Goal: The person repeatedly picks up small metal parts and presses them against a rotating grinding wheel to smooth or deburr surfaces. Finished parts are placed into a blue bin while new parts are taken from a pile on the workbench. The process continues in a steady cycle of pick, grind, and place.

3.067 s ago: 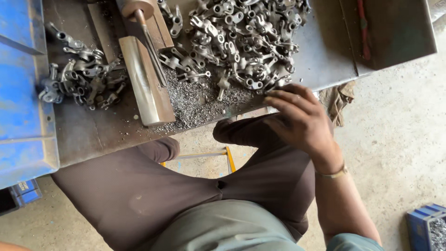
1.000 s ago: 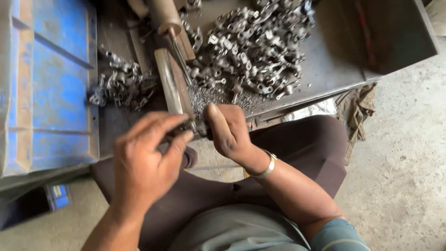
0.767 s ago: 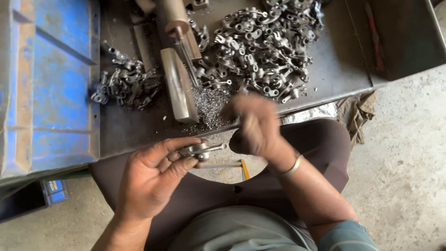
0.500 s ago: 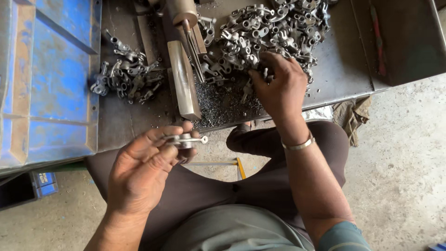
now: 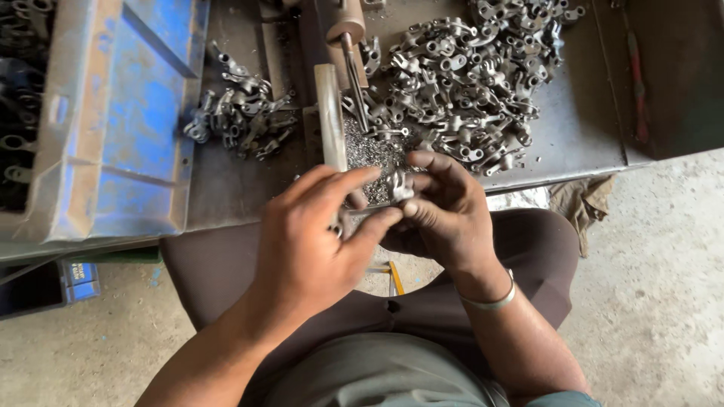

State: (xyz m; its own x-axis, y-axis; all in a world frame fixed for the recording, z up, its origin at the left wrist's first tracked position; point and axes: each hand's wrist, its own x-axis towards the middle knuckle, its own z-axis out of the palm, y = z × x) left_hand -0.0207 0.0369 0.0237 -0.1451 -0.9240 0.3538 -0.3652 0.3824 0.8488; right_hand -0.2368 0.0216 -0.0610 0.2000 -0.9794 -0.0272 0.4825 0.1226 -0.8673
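My left hand [image 5: 305,241] and right hand [image 5: 445,215] meet above my lap, just short of the counter [image 5: 573,136] edge. Both are closed together on a small grey metal casting [image 5: 396,185]: left thumb and fingers pinch it from the left, right fingertips grip it from the right. Part of the piece is hidden by my fingers, so I cannot tell its full shape. A metal bangle [image 5: 490,300] sits on my right wrist.

Beyond the hands, metal shavings [image 5: 369,154] lie on the counter beside an upright grey bar [image 5: 329,113]. A drill spindle [image 5: 348,53] angles down next to the bar. Right of it, a large heap of castings [image 5: 475,83]; left, a smaller heap [image 5: 237,120]. Far left, a blue crate [image 5: 128,113].
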